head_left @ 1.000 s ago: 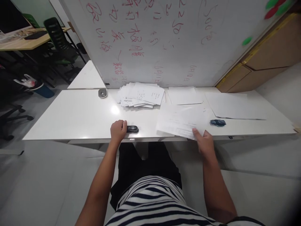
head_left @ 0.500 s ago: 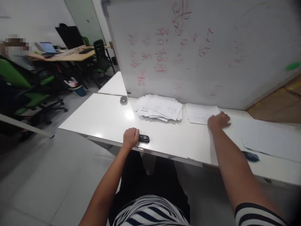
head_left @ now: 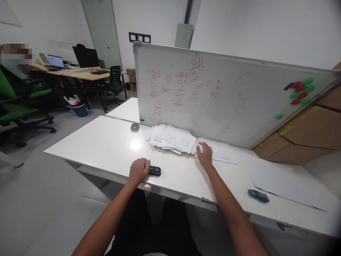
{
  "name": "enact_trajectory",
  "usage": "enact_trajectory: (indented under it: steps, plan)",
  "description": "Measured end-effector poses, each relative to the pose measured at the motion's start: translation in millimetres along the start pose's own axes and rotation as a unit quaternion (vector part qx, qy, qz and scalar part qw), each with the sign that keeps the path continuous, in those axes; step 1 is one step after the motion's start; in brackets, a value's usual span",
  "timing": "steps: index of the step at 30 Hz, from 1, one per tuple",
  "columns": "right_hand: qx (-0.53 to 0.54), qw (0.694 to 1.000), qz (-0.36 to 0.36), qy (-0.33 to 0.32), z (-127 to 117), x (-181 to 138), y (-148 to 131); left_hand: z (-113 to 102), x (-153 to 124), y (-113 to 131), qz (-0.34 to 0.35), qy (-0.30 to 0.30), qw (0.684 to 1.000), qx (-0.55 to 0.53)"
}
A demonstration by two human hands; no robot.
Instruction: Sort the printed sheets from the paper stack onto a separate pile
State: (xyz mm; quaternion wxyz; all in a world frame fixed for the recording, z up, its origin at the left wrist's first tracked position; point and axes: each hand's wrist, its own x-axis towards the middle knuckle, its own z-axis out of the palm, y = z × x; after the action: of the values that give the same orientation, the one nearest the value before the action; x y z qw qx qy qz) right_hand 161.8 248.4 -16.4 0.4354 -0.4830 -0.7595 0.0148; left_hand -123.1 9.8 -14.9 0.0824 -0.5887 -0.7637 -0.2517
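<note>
My left hand (head_left: 139,171) is closed around a black stapler (head_left: 155,171) at the front edge of the white desk. The stapler's rounded end sticks out to the right of my fingers. My right hand (head_left: 204,154) is at the right edge of a fanned pile of white printed papers (head_left: 172,138), its fingers loosely bent and apart. I see nothing held in it, though the fingertips are slightly blurred. Just behind and to the right of that hand lies a second set of papers (head_left: 223,152), partly covered by it.
A whiteboard (head_left: 170,89) with red writing stands along the desk's back. A grey mouse (head_left: 135,127) lies at the left. To the right are a large white sheet (head_left: 285,183), a dark blue object (head_left: 258,196) and cardboard boxes (head_left: 306,133). A person (head_left: 18,73) sits far left.
My right hand has moved left, from the right end of the second papers to the edge of the fanned pile. My left hand stays on the stapler. The view has tilted up.
</note>
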Motion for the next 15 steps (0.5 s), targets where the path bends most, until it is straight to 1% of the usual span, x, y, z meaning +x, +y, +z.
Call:
enact_trajectory:
  steps: [1,2,3,4,6,8,11,15]
  plan:
    - [-0.009,0.997,-0.028,-0.073,12,-3,-16,-1,0,0,-0.003,0.000,1.000,0.000]
    - [-0.019,0.991,-0.039,-0.126,23,-7,-30,-2,0,1,-0.006,0.000,1.000,0.002]
    - [-0.030,0.984,-0.043,-0.170,32,-10,-42,-3,0,1,-0.009,-0.001,1.000,0.004]
    - [-0.041,0.979,-0.041,-0.198,38,-13,-51,-3,0,1,-0.012,-0.002,1.000,0.007]
    - [-0.056,0.976,-0.037,-0.208,46,-17,-59,-3,-1,1,-0.016,-0.005,1.000,0.010]
    - [-0.064,0.978,-0.050,-0.193,48,-21,-57,-3,-1,1,-0.019,-0.008,1.000,0.009]
    - [-0.066,0.981,-0.069,-0.170,43,-24,-51,-3,0,1,-0.014,-0.012,1.000,0.005]
    - [-0.036,0.984,-0.056,-0.164,37,-20,-51,-3,0,2,-0.019,-0.017,1.000,0.002]
